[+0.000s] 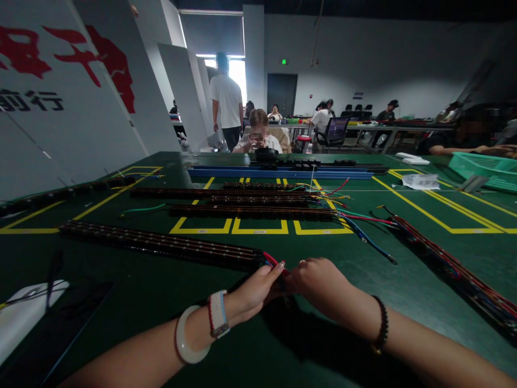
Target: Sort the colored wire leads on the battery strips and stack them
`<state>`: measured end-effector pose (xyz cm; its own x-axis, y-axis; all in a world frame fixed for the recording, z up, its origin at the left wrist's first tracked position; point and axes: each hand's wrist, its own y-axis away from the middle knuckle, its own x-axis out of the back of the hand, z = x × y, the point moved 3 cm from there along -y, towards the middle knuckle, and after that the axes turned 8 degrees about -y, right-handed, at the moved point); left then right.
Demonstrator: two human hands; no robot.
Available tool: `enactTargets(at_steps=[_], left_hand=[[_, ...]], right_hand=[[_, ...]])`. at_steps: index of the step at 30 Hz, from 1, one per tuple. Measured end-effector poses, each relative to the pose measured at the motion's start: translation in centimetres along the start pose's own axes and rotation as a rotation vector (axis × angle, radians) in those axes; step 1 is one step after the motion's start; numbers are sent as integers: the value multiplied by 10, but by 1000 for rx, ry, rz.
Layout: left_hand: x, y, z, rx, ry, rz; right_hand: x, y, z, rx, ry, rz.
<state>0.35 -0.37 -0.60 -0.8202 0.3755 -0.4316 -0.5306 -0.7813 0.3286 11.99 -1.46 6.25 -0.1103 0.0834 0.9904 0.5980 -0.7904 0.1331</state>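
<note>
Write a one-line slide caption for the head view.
Left hand and right hand hold red wiring over a green table.

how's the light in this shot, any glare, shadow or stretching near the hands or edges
Head view: the window glares white in a dim room; head view: a dark shadow lies on the table below the right hand; head view: the left wall leans, probably from wide-lens stretching.

My view is dim under a nearly black ceiling [383,7]. Hazy white glare spills from the window [242,75] at the back. A pale sheen marks the green tabletop [407,288] at right; soft dark shadow pools below the right hand [319,277]. I see stretched edges and pixelated heads [222,63].
</note>
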Motion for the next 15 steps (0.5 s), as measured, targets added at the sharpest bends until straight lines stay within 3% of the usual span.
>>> enactTargets(at_steps=[7,11,15], left_hand=[[-3,2,6,-41,-13,-94],[-3,3,8,10,5,-50],[-3,6,12,85,2,-27]], right_hand=[[7,-4,48,-163,-301,66],[-12,-20,80,-133,-688,117],[-37,-38,100,-115,-847,240]])
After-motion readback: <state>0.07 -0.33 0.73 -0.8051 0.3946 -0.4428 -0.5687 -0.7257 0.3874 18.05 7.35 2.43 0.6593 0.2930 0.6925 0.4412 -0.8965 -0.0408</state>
